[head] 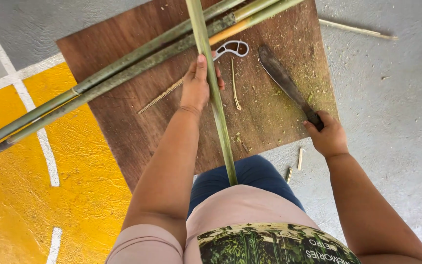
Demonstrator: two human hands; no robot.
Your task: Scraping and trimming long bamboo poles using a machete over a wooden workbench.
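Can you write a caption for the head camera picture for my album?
Left hand steadies a bamboo strip on a board; right hand grips a knife.

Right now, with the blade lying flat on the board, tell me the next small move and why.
Probably lift the machete and bring its edge to the bamboo strip. The right hand already grips the handle while the blade rests flat on the wooden board, apart from the strip, and the left hand steadies that strip.

The left hand (195, 88) is stretched forward with the thumb straight, fingers curled in grip. The right hand (329, 137) is closed, arm bent outward.
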